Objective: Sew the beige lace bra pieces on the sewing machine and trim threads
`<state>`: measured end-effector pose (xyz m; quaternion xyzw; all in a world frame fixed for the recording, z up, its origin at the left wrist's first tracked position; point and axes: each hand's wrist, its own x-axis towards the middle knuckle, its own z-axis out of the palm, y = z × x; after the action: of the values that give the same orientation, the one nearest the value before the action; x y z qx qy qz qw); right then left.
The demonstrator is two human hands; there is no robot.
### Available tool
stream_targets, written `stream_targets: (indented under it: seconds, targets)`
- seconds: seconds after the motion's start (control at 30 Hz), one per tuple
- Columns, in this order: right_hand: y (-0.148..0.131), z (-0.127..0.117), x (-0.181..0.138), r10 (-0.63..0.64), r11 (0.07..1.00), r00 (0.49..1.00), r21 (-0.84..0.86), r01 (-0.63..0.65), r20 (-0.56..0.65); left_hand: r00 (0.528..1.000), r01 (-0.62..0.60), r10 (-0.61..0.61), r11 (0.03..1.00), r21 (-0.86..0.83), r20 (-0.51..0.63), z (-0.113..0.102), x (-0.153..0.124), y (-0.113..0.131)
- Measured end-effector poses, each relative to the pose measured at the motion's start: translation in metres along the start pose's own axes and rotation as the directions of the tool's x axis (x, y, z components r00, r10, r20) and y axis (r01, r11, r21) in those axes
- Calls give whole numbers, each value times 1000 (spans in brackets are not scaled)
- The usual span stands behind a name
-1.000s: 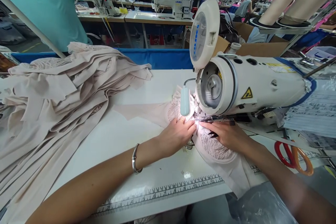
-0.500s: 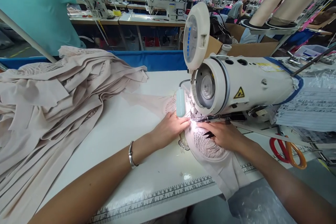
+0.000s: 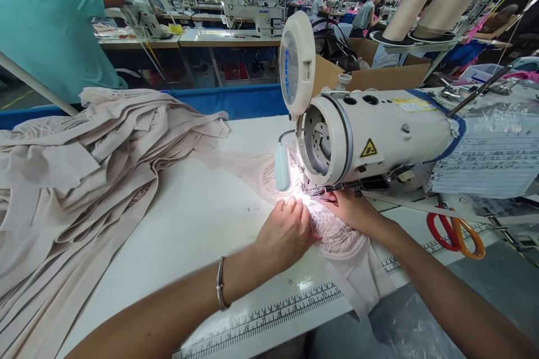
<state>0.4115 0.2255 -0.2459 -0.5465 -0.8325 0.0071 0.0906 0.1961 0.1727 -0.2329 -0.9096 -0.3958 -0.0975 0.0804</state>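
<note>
A pale pink lace garment piece (image 3: 339, 235) lies under the head of a white sewing machine (image 3: 391, 129), lit by a small lamp (image 3: 282, 168). My left hand (image 3: 288, 230) is curled on the left edge of the lace, thumb on top, gripping the cloth. Close to the needle area, my right hand (image 3: 353, 210) pinches the right side of the lace; its fingertips are partly hidden by the machine's attachment. The piece's plain tail hangs over the table's front edge. More sheer cloth stretches left behind the lamp.
A large heap of pale pink cloth strips (image 3: 105, 168) covers the table's left. Red and orange-handled scissors (image 3: 467, 235) lie at right, near a handwritten sheet (image 3: 484, 151). A printed ruler (image 3: 269, 314) runs along the front edge. A person in a teal shirt (image 3: 50, 39) is beyond.
My left hand has moved nearer to me along the lace edge, its fingers now curled. My right hand's fingers have drawn together near the needle. The machine's inner round part has turned.
</note>
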Motion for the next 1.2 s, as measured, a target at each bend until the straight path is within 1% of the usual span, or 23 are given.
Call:
stream_targets:
  seconds: [0.07,0.17,0.3,0.37,0.43,0.5,0.53,0.67,0.77,0.93,1.03,1.2]
  targets:
    - [-2,-2,-1,-14,1000,1000,27,14,-14,999,50,-50,998,25,-5,3,-3,12]
    - [-5,-5,0,-7,999,1000,47,8,-26,996,82,-81,995,50,-27,10,-6,21]
    - [-5,-6,-1,-5,1000,998,18,4,57,996,90,-91,994,55,10,17,-7,21]
    - [-4,-8,-2,-71,996,995,67,66,71,996,77,-79,995,64,34,17,-7,19]
    - [-2,-11,-4,-190,975,980,128,182,52,996,59,-64,995,80,55,14,-7,17]
    - [0,-13,-6,-281,952,959,136,276,21,996,46,-53,995,88,73,11,-7,15]
    - [1,-12,-7,-303,946,953,123,300,6,996,40,-47,995,86,82,9,-6,14]
    - [5,-2,-8,-344,929,936,113,351,-75,994,20,-28,997,76,103,4,-6,8]
    - [6,5,-8,-358,919,928,138,370,-105,997,1,-7,997,74,82,4,-7,1]
    - [4,6,-7,-376,908,918,146,392,-125,998,-48,47,999,20,41,8,-8,-15]
    - [2,4,-7,-384,906,912,134,402,-141,996,-84,83,996,-38,-12,8,-9,-26]
    - [-1,-1,-8,-365,922,926,101,374,-99,987,-148,141,985,-92,-76,8,-10,-44]
